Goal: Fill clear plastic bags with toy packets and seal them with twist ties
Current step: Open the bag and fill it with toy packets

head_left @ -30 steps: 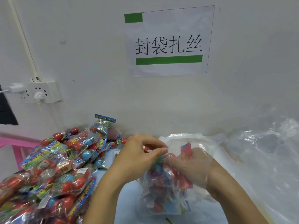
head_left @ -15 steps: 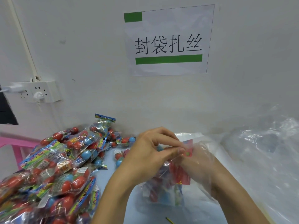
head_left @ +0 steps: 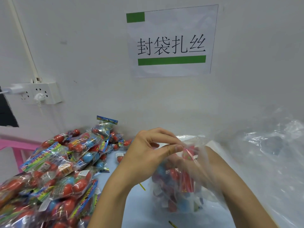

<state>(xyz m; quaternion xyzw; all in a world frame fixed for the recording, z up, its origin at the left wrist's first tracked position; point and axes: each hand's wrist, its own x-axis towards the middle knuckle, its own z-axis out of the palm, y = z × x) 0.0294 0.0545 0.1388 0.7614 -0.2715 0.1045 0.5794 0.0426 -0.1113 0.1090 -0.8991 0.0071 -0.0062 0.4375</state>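
Clear plastic bag [head_left: 189, 191] — part-filled with toy packets, standing on the desk [head_left: 139, 209]. Left hand [head_left: 148, 155] pinches the bag mouth from outside; contents hang below that grip. Right hand [head_left: 185, 163] sits inside the bag — its grip blurred, cannot tell. Loose toy packets [head_left: 54, 170] heaped left.

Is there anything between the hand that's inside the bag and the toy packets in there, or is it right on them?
Nothing visible stands between them. The right hand is inside the clear bag, up against the toy packets there; only the bag film lies between it and the camera. The left hand pinches the bag's mouth from outside.
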